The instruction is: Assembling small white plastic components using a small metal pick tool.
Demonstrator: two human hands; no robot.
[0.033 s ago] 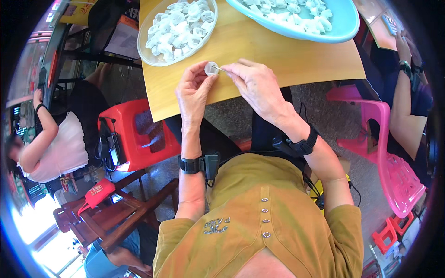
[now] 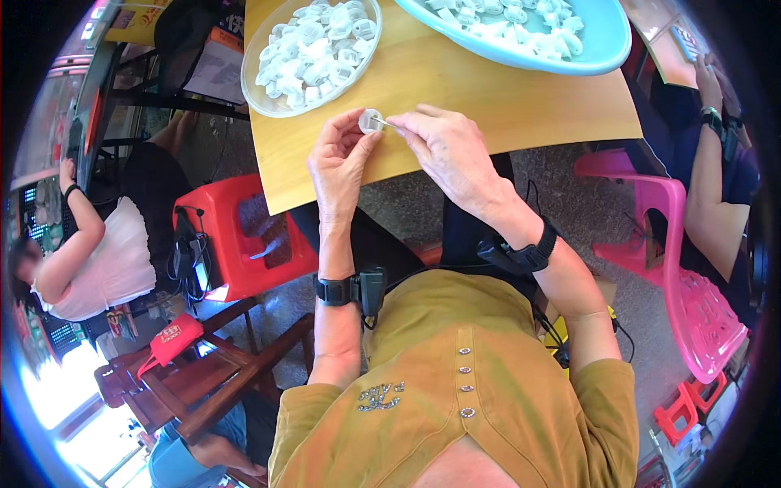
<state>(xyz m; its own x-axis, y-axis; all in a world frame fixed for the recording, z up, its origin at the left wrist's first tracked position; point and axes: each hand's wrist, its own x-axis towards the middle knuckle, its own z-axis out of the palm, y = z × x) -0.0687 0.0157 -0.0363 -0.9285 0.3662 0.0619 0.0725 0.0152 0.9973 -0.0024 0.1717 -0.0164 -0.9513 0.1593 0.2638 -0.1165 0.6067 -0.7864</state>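
Over the near part of the wooden table (image 2: 488, 122), my left hand (image 2: 340, 159) pinches a small round white plastic piece (image 2: 371, 121) between thumb and fingers. From the right, my right hand (image 2: 447, 146) grips a thin metallic tool (image 2: 381, 121) whose tip reaches the face of that piece. Whether it is tweezers or a pick is too small to tell. Beyond my left hand stands a clear round bowl (image 2: 254, 96), heaped with similar white plastic pieces (image 2: 313, 53). A light blue basin (image 2: 521, 61) at the far right holds more of them.
A red plastic stool (image 2: 244, 285) is at the left of the table, with a dark wooden chair (image 2: 220, 382) behind it. Right of me is a pink plastic chair (image 2: 671, 244). One person (image 2: 98, 256) sits at the left, and another person's forearm (image 2: 706, 171) shows at the right.
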